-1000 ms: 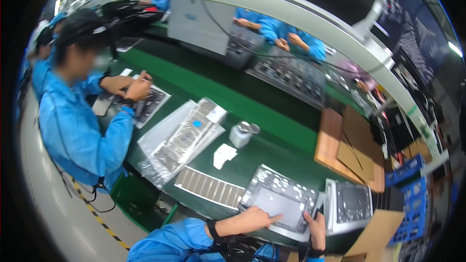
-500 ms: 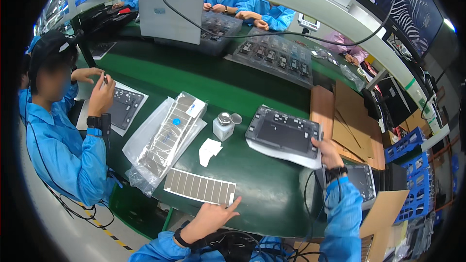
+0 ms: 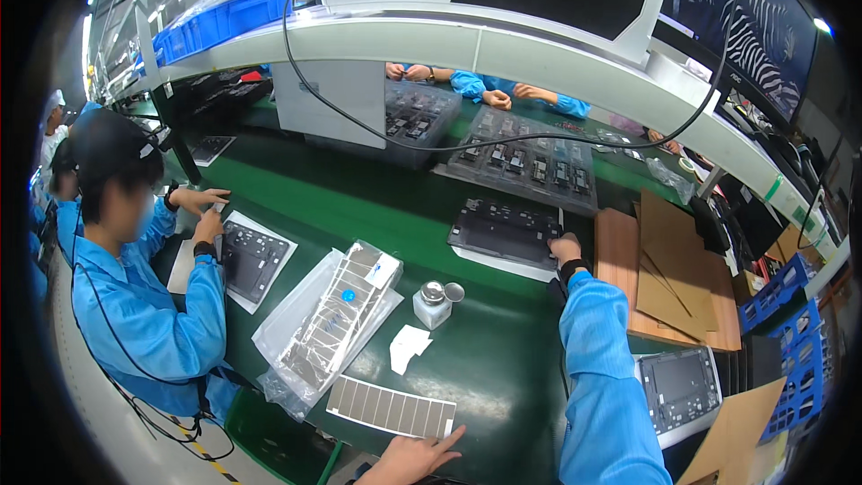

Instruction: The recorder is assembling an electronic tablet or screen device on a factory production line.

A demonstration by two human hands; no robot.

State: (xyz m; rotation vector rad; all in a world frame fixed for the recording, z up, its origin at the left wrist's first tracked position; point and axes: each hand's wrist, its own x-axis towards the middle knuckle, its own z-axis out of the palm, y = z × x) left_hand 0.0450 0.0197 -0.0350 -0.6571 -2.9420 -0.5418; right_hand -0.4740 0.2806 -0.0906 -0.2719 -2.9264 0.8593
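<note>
My right hand is closed on the right edge of a dark rectangular device panel, with a white sheet under it on the bench. Low in the view my left hand holds nothing, index finger stretched out and fingers apart. That fingertip is close to the right end of a strip of grey-brown adhesive pieces on white backing. Beyond the strip lie a crumpled white wipe and a small dispenser bottle, its lid flipped open. A clear bag with more such strips lies to the left.
A co-worker handles a similar panel at left. Trays of small parts stand at the back. Cardboard sheets on a wooden board and another panel sit at right. A white shelf beam crosses overhead.
My right hand has pushed the panel farther away across the bench, toward the trays. The view has tilted up, so the bench appears lower. My left hand stays near the strip's end.
</note>
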